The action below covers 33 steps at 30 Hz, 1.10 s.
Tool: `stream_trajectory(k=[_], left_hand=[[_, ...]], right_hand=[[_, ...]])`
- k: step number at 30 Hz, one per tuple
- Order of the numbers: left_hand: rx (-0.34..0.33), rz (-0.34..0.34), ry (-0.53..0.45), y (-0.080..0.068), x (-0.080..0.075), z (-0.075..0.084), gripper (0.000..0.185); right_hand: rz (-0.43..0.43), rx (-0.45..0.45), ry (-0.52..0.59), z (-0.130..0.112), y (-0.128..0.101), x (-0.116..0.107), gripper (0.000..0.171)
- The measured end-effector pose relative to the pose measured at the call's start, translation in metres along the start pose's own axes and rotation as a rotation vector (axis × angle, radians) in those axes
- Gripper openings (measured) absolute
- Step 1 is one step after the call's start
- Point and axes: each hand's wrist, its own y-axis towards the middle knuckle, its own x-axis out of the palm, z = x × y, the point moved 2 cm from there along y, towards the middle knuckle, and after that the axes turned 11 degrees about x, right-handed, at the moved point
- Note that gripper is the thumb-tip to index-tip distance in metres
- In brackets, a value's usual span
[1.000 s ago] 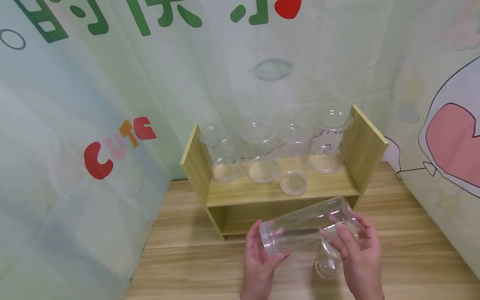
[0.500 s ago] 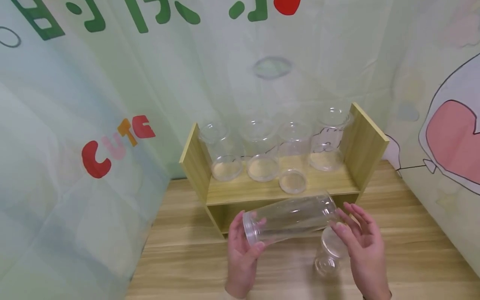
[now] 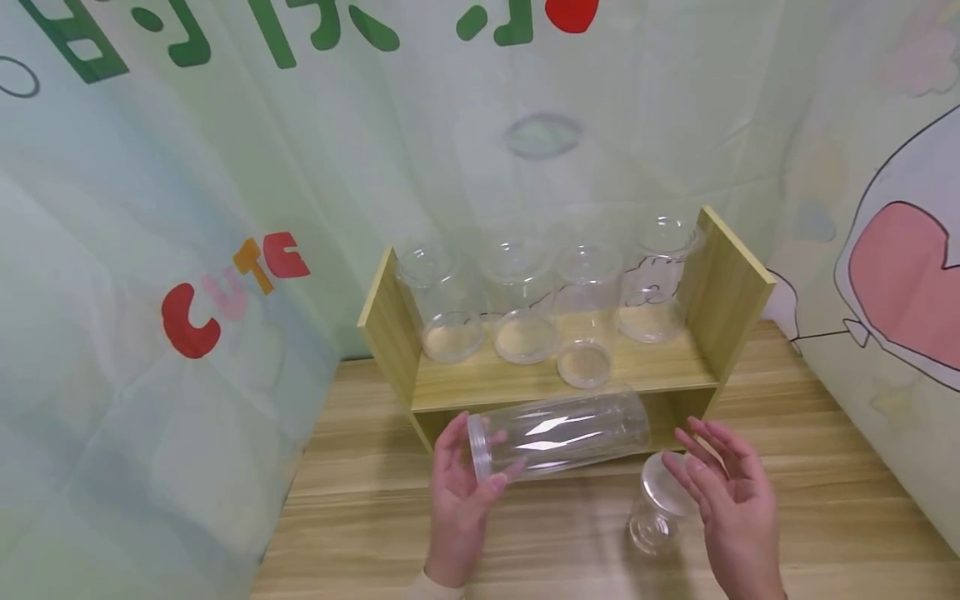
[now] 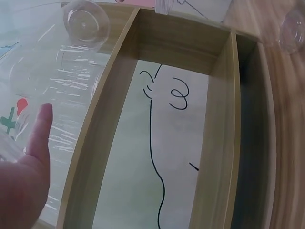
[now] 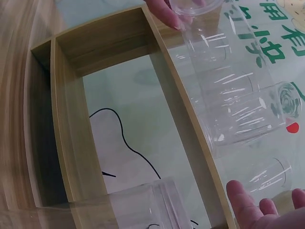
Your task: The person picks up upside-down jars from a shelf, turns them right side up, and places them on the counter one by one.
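Observation:
A tall clear plastic jar [image 3: 562, 433] lies tilted in the air in front of the shelf, its ribbed rim end to the left. My left hand [image 3: 453, 508] grips that end between thumb and fingers; in the left wrist view only part of the left hand [image 4: 26, 186] shows. Off the jar's other end, my right hand [image 3: 738, 512] holds nothing, its fingers spread and slightly bent. Beside those fingers a smaller clear jar [image 3: 654, 521] stands on the table, its disc-like top uppermost. The right wrist view catches the right hand's fingertips [image 5: 257, 210].
Behind the hands stands a two-level wooden shelf [image 3: 480, 396] with upright side boards. Several clear jars stand along its upper board, among them one jar [image 3: 453, 312] at the left and another [image 3: 652, 287] at the right. A printed cloth [image 3: 360, 167] hangs close behind.
My right hand has let go of the tall jar's far end, its fingers opening. The left hand has carried the jar leftward, and the smaller standing jar shows more fully.

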Motion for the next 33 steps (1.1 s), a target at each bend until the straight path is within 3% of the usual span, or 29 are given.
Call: stream_trajectory(k=[4,9,20,24,33], left_hand=[[0.005,-0.019,0.077,0.004,-0.003,0.004,0.073],[-0.005,-0.026,0.097,0.009,-0.007,0.008,0.074],[-0.058,-0.076,0.207,0.017,-0.01,0.012,0.076],[-0.091,-0.107,0.235,0.016,-0.012,0.012,0.076],[-0.133,-0.184,0.306,0.015,-0.009,0.006,0.073]], right_hand=[[0.053,-0.007,-0.106,-0.002,0.0,0.0,0.044],[0.157,0.002,-0.284,-0.006,0.001,-0.001,0.05],[0.042,-0.242,-0.361,-0.018,0.03,-0.011,0.053],[0.06,-0.295,-0.389,-0.029,0.046,-0.016,0.052],[0.183,-0.334,-0.668,-0.06,0.082,-0.019,0.055]])
